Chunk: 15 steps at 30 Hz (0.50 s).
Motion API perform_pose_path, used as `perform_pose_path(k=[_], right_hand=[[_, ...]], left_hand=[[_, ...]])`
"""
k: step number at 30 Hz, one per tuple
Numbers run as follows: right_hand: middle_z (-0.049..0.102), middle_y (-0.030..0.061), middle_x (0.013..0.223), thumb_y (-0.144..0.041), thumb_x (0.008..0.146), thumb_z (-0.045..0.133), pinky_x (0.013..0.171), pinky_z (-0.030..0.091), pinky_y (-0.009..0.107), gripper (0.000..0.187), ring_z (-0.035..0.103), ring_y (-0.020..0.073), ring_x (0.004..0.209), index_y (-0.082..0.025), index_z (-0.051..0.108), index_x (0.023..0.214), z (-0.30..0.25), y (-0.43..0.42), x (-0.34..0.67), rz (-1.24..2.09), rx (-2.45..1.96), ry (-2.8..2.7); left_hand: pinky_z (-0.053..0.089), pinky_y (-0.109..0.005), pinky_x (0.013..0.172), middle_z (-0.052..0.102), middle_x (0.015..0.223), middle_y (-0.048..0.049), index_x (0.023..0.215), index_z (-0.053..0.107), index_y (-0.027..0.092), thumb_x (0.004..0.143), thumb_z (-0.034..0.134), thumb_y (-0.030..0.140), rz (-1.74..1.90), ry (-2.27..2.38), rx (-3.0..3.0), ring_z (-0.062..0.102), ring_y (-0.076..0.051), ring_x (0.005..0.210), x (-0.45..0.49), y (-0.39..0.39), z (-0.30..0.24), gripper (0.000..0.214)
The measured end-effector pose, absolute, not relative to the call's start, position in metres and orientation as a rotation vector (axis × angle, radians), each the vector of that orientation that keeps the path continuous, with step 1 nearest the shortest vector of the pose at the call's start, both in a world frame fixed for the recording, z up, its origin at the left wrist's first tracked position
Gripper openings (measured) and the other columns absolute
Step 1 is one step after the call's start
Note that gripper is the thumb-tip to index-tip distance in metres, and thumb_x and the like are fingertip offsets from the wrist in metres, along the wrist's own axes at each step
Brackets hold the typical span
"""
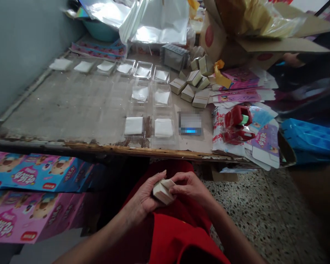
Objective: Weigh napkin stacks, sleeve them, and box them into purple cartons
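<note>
Both my hands are low in front of me, over my lap in red cloth. My left hand cups a small beige cardboard box from below and the left. My right hand pinches the box's top flap from the right. On the worn table above lie clear plastic trays with white squares in their pockets. A heap of the same small beige boxes sits at the table's far right.
A red tape dispenser lies on pink printed sheets at the table's right edge. Blue moulded trays lie further right. Pink and blue printed cartons are stacked under the table at left. Cardboard boxes and plastic bags crowd the back.
</note>
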State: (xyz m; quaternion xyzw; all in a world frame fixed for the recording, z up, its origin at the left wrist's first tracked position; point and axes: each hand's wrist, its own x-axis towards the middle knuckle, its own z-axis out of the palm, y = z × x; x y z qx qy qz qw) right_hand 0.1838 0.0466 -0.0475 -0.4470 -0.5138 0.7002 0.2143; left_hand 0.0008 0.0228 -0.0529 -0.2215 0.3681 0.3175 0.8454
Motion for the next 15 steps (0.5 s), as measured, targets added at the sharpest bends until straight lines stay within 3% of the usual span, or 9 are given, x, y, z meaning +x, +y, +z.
perform_pose_path(k=[6,11,15], right_hand=[[0.076,0.0019,0.081,-0.029,0.06,0.092,0.07,0.05,0.027,0.03,0.064,0.0174,0.074,-0.018,0.082,0.087,-0.049,0.048,0.179,2.087,-1.266,-1.271],[0.074,0.0008,0.073,-0.029,0.069,0.085,0.066,0.049,0.026,0.019,0.061,0.0149,0.065,-0.016,0.082,0.082,-0.059,0.051,0.171,2.091,-1.308,-1.277],[0.073,0.0,0.069,-0.03,0.071,0.082,0.06,0.047,0.025,0.015,0.06,0.0143,0.059,-0.016,0.081,0.078,-0.056,0.052,0.165,1.947,-1.42,-1.224]], left_hand=[[0.06,-0.032,0.062,0.072,0.067,-0.0048,0.078,0.06,0.015,0.087,0.072,0.022,0.68,0.779,-0.494,0.07,-0.02,0.055,-0.007,0.025,-0.056,0.016],[0.061,-0.036,0.066,0.074,0.072,-0.0094,0.087,0.065,0.01,0.089,0.07,0.023,0.672,0.722,-0.514,0.071,-0.022,0.059,-0.012,0.027,-0.059,0.014],[0.061,-0.038,0.077,0.077,0.084,-0.0134,0.102,0.066,0.007,0.089,0.071,0.033,0.671,0.667,-0.516,0.075,-0.025,0.072,-0.016,0.028,-0.061,0.03]])
